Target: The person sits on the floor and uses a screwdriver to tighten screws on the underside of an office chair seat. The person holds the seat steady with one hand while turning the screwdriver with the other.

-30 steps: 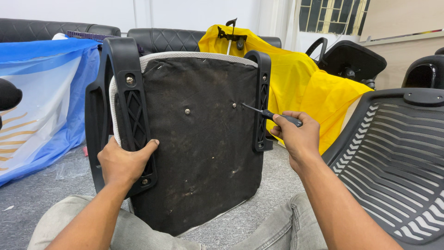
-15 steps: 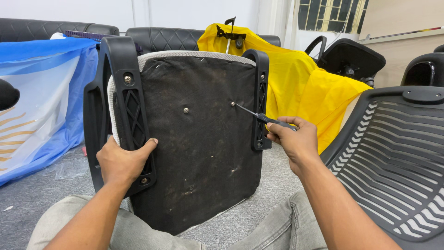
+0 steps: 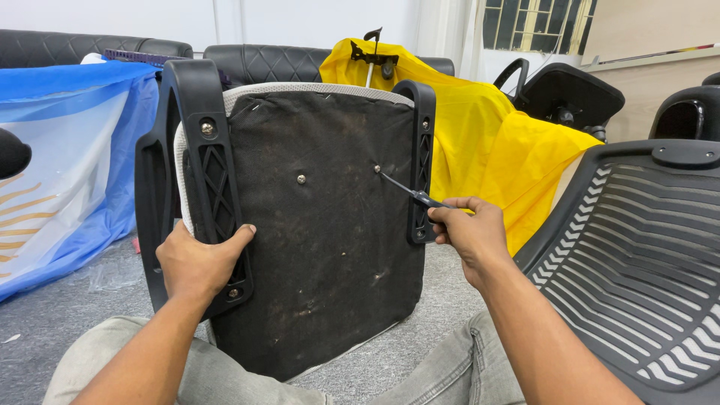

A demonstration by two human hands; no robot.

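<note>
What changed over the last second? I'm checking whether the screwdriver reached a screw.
The right hand shifted left with the screwdriver, bringing its tip onto the right screw of the seat. The left hand kept its grip on the left armrest; the seat stayed upright.

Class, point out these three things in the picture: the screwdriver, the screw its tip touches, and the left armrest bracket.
screwdriver point(image 3: 415, 195), head view, on its shaft near the handle.
screw point(image 3: 376, 169), head view, on its head at the screwdriver tip.
left armrest bracket point(image 3: 214, 176), head view, on its lattice face above the left hand point(image 3: 199, 262).
</note>
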